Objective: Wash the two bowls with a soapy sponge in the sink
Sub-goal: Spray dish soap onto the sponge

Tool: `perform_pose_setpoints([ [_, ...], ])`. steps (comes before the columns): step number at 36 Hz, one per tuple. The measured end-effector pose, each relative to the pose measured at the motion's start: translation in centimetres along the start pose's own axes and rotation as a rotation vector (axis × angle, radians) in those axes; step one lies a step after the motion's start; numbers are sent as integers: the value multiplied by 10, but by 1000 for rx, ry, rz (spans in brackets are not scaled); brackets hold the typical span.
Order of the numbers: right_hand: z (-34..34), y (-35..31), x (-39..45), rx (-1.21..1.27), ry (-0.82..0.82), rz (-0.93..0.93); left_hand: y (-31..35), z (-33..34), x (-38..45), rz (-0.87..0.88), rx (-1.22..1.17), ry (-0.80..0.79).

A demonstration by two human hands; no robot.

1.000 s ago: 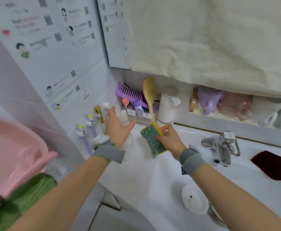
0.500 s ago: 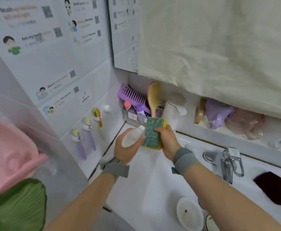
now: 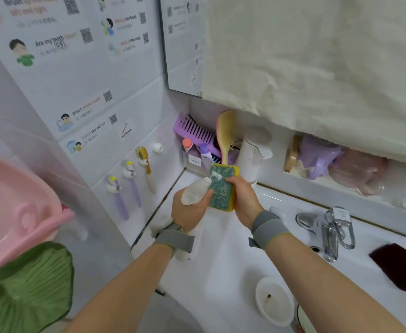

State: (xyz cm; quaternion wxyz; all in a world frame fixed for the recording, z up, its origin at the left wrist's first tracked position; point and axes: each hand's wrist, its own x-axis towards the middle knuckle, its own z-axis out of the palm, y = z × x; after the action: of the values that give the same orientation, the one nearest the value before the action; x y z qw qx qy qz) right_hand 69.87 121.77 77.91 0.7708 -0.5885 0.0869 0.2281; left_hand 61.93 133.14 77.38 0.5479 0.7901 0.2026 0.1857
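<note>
My right hand (image 3: 244, 200) grips a sponge (image 3: 222, 188) upright, its green scouring face toward me and a yellow layer behind. My left hand (image 3: 190, 210) holds a white soap bottle (image 3: 196, 191) tilted, nozzle against the sponge's upper face, where a white dab of soap sits. Both hands are above the left part of the white sink (image 3: 223, 255). A white bowl (image 3: 274, 300) with a brown speck lies in the sink by my right forearm. The rim of a second bowl (image 3: 299, 318) shows just right of it, mostly hidden by my arm.
A chrome faucet (image 3: 329, 231) stands at the right, with a dark red cloth (image 3: 401, 267) beyond it. Combs, a hairbrush and a white dispenser (image 3: 255, 155) crowd the back ledge. Toothbrushes hang on the left wall. A pink basin (image 3: 14, 207) and a green leaf-shaped thing (image 3: 26, 284) sit at far left.
My left hand picked the white bottle up from the counter and brought its nozzle to the sponge. My right hand raised the sponge upright; soap now shows on its face.
</note>
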Motion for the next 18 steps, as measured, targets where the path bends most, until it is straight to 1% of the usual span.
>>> perform_pose_setpoints([
  [2, -4, 1, 0, 8, 13, 20, -2, 1, -1, 7, -13, -5],
  [5, -9, 4, -1, 23, 10, 41, 1, 1, -5, 47, 18, -80],
  [7, -10, 6, -2, 51, 3, 52, 1, 2, -8, 64, 26, -102],
  [12, -11, 5, -1, 148, 35, 65, -2, 5, -14, 77, 38, -95],
  [15, -11, 5, -1, 167, 52, 58, -1, 2, -13, 75, 41, -119],
  [18, -10, 6, 1, 168, 66, 63, -5, 1, -14, 70, 32, -80],
])
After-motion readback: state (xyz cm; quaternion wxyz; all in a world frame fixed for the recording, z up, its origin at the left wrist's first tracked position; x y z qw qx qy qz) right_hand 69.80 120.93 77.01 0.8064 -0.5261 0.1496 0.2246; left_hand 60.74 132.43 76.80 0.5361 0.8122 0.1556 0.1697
